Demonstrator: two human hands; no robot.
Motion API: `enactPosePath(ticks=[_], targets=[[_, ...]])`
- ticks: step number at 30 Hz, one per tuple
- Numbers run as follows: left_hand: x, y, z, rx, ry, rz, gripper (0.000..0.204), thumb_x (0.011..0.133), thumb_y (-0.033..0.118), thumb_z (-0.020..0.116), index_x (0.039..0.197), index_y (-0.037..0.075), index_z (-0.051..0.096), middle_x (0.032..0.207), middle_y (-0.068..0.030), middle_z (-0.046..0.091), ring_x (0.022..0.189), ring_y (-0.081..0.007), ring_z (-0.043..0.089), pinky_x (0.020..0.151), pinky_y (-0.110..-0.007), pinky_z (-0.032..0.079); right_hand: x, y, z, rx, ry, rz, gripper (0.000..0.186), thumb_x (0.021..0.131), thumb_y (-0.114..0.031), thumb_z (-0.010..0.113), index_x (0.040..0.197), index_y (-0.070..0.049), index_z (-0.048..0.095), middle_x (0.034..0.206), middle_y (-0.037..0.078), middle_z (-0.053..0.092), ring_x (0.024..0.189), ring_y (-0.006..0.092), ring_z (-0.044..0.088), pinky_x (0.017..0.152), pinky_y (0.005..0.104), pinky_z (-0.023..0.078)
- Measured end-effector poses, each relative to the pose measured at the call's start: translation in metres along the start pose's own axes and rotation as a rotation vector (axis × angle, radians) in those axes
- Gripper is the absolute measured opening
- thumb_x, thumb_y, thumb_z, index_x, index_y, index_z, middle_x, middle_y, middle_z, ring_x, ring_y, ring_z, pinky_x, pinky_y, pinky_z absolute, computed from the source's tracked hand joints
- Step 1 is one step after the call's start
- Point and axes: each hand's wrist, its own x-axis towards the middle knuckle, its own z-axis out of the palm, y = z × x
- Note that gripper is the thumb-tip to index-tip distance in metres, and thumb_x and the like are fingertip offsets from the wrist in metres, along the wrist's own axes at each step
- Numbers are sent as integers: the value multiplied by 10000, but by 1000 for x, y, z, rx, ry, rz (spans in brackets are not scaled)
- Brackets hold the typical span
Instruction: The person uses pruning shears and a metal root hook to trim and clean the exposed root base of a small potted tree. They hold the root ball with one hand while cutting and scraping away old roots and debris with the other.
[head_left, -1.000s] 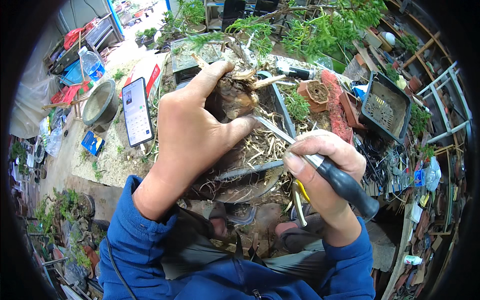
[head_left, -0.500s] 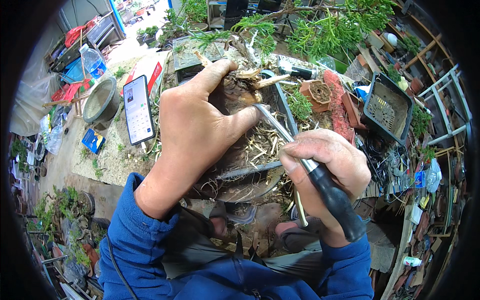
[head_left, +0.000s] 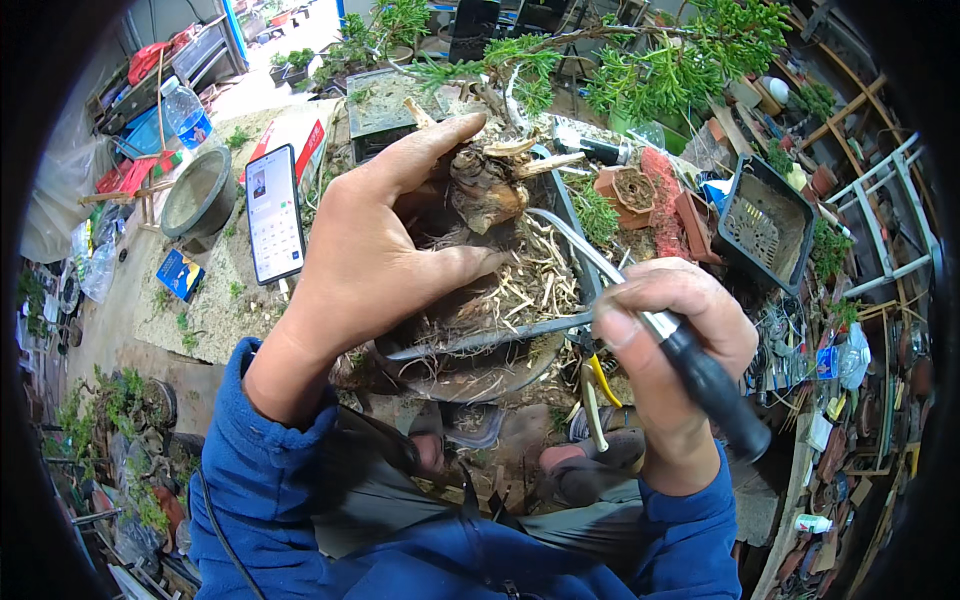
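A gnarled tree trunk (head_left: 487,190) with pale, stripped stubs stands over a dark pot (head_left: 480,342) littered with wood shavings (head_left: 535,283). My left hand (head_left: 375,235) is curved around the trunk, its index finger by the upper side. The thumb is spread lower down, over the shavings and roots, apart from the wood. Its other fingers are hidden. My right hand (head_left: 685,325) is closed round a carving gouge (head_left: 705,380) with a black handle and a bent steel shaft. The gouge's tip is close to the trunk's right lower side.
A phone (head_left: 273,215) leans at the left, near a round grey pot (head_left: 200,190). Green juniper foliage (head_left: 660,70) spreads across the back. To the right lie a terracotta pot (head_left: 628,195) and a black plastic pot (head_left: 768,222). Yellow-handled pliers (head_left: 603,381) hang below the dark pot's edge.
My right hand and the gouge have moved right and slightly down, toward me. The left thumb has lowered away from the tool's tip, exposing more of the trunk. The view has shifted slightly.
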Motion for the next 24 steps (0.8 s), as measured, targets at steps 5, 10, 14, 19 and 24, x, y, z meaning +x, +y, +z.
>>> enactPosePath(ticks=[5,10,14,19,24], targets=[[0,-5,5,-59,54,-16,726,771,30,879,1423,-20,563,1182,-136,719,1074,-180,694,970,-323,565,8,-5,20,-134,-37,-107,191,745,16,799,930,-10,758,826,141,741,747,260,741,694,339,592],[4,-6,16,8,163,42,631,780,23,876,1343,-57,603,1164,-144,728,1043,-180,712,952,-319,589,14,-11,22,-216,-95,-159,201,744,28,794,936,-15,754,822,140,737,738,274,739,685,342,595],[5,1,19,3,201,-45,612,741,29,899,1288,-70,642,1121,-137,747,1012,-162,714,931,-303,586,17,-12,20,-191,-94,-161,177,748,17,801,912,-16,745,802,135,729,724,253,733,670,336,590],[8,5,16,-8,182,-96,631,696,26,912,1266,-69,659,1105,-132,753,1007,-155,712,923,-299,582,28,-3,8,-42,-166,-46,121,801,-25,807,906,-29,747,788,89,727,669,151,683,622,266,537],[0,-6,13,65,115,73,765,697,32,907,1383,-51,579,1246,-145,710,1103,-202,706,970,-329,579,22,2,-9,406,-152,379,129,847,-62,800,971,-38,776,871,92,756,753,110,688,708,236,546]])
